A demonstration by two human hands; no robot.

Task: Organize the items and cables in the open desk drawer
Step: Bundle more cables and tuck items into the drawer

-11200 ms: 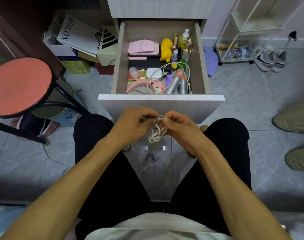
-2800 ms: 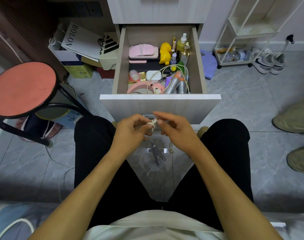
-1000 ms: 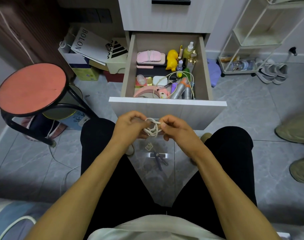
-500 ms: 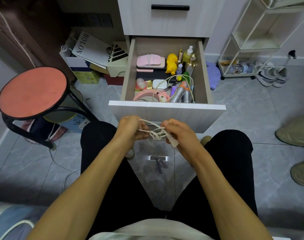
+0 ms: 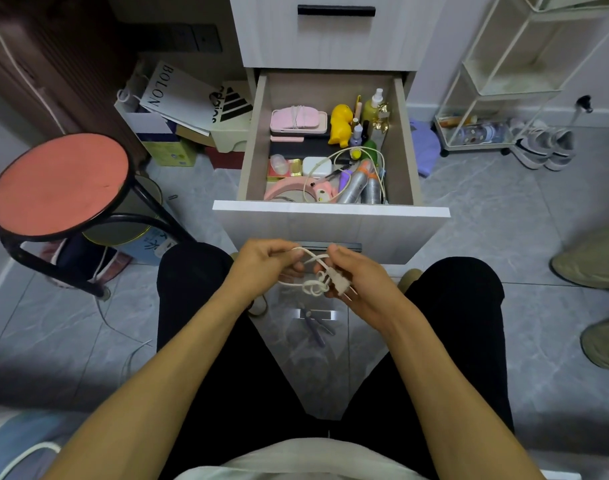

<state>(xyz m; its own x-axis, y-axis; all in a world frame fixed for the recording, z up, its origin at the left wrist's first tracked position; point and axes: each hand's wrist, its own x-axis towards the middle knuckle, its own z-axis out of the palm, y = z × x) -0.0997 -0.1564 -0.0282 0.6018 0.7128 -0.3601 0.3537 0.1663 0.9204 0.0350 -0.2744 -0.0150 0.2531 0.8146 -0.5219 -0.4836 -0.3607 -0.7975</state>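
White, thin, limp charging cable (image 5: 305,287), light and tangle-prone, is pinched by left hand (image 5: 265,263) and right hand (image 5: 356,284); best gripped near its stiff plug.

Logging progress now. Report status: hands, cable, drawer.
Left hand and right hand both grip the white cable, bunched between them, above the lap. Drawer open, second cable loose inside. Nothing in the way.
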